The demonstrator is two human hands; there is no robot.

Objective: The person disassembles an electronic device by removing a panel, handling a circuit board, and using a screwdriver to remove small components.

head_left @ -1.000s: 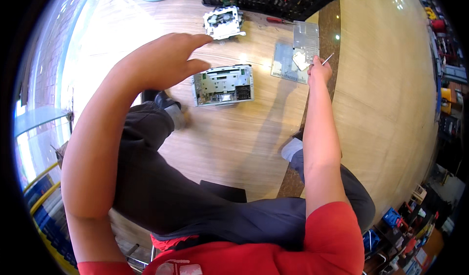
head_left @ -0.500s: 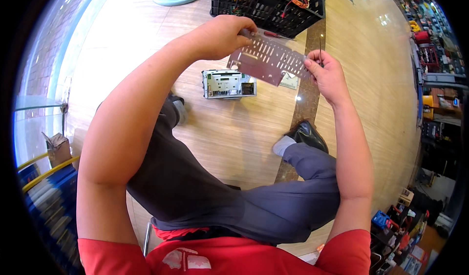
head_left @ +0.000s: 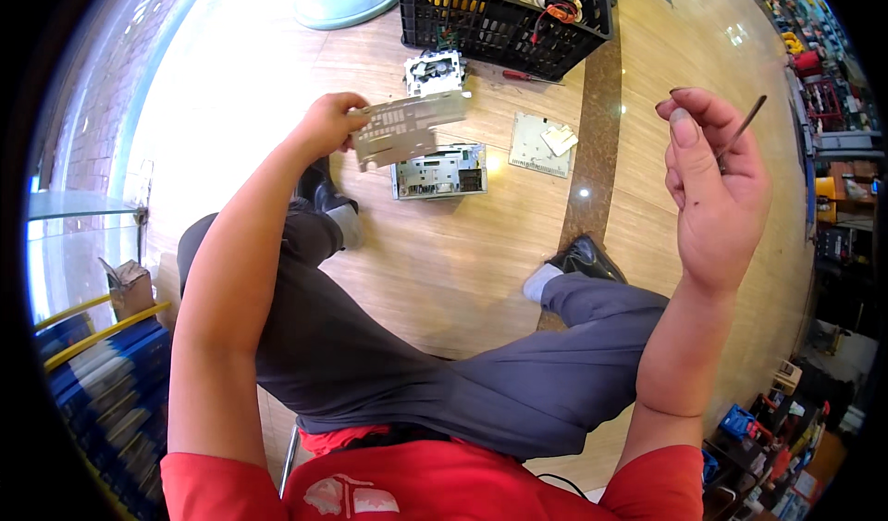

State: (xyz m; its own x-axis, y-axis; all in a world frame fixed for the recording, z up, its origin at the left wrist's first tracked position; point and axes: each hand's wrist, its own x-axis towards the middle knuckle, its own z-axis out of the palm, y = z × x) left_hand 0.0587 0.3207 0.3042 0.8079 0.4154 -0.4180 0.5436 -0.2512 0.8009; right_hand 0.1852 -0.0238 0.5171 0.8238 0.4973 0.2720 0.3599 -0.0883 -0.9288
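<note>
My left hand (head_left: 326,125) grips one end of a thin slotted metal plate (head_left: 396,134), tilted in the air. Behind and below it, a metal device chassis (head_left: 439,174) with a boxy frame sits on the floor, partly covered by the plate. Out to the right, my raised right hand (head_left: 717,183) has its thumb and index finger near each other. A slim screwdriver (head_left: 743,130) is held in that hand; its dark shaft points up and right, and its handle is hidden by the palm and fingers.
Beyond the plate lies a white-and-black mechanism (head_left: 435,74). A flat metal panel (head_left: 536,155) with a pale piece on it rests right of the chassis. A red-handled screwdriver (head_left: 529,76) lies before a black crate (head_left: 499,21) of tools. My shoe (head_left: 587,260) is nearby.
My right hand has let go of the plate and moved right, still with the screwdriver. My left hand has brought the plate left and nearer, uncovering the mechanism and flat panel.
</note>
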